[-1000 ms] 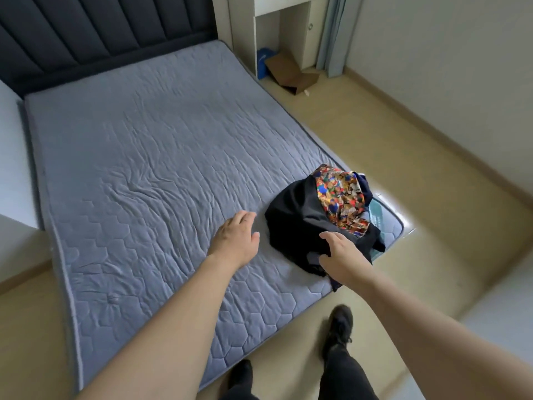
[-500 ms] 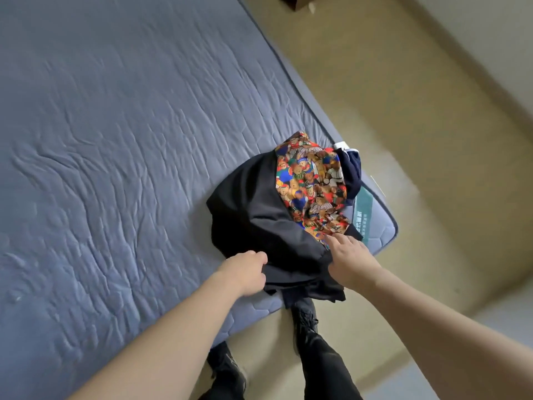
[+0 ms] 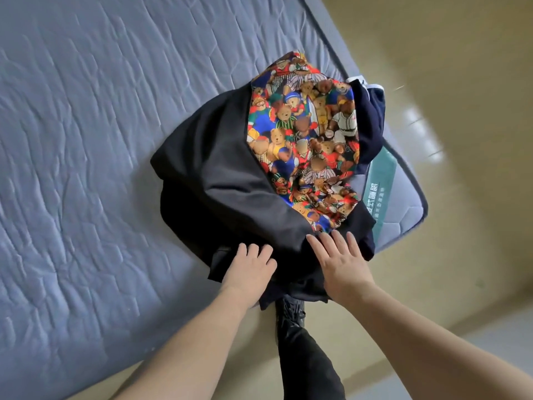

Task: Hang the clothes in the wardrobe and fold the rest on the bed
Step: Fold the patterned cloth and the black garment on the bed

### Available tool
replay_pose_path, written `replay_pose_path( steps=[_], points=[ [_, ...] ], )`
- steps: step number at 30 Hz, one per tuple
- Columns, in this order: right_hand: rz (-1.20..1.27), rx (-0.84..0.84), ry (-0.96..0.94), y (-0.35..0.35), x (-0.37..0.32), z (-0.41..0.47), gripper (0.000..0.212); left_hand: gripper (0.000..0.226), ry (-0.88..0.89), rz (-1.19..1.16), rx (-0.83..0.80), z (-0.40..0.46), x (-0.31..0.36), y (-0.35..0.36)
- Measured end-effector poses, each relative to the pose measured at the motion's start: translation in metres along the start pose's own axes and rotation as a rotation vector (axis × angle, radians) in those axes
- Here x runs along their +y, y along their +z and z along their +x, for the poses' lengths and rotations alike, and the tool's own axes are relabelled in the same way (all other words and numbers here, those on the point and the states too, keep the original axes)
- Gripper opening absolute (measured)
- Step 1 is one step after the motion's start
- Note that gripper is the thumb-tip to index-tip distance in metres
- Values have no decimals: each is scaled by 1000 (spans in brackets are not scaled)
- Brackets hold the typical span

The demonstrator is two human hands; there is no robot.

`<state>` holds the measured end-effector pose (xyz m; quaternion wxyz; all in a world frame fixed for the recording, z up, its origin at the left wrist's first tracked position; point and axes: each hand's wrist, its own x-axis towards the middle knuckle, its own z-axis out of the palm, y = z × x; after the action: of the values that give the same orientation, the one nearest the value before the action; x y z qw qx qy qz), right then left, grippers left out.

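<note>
The heap of clothes, a black fabric garment (image 3: 219,174) over a bright teddy-bear-print cloth (image 3: 305,140), sits at the corner of the grey quilted mattress (image 3: 86,140), its hem overhanging. The left hand (image 3: 248,269) curls into the black hem while the right hand (image 3: 341,264) lies flat on it, fingers straight, gripping nothing. Pulling the black piece could drag the printed one off onto the floor.

grey quilted mattress (image 3: 86,168), heap of clothes (image 3: 230,174) at its near corner

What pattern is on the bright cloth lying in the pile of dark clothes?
Teddy bears in colourful outfits, packed edge to edge on the bright cloth; the head view shows it.
</note>
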<state>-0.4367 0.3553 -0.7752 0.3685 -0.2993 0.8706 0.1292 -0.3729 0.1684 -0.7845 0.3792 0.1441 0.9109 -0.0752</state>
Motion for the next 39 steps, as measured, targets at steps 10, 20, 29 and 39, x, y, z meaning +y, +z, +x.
replay_pose_path(
  steps=[10, 20, 29, 39],
  points=[
    [80, 91, 28, -35, -11, -2, 74, 16, -296, -961, 109, -51, -62, -59],
    [173, 139, -30, -158, -62, -23, 40, 63, -282, -206, -26, -158, -107, -86],
    [34, 143, 63, -288, -132, -65, 39, 38, -757, -219, 213, -290, -237, -85],
    [173, 378, 75, -530, -323, -93, 32, 33, -1246, -575, 423, -467, -405, -121]
  ],
)
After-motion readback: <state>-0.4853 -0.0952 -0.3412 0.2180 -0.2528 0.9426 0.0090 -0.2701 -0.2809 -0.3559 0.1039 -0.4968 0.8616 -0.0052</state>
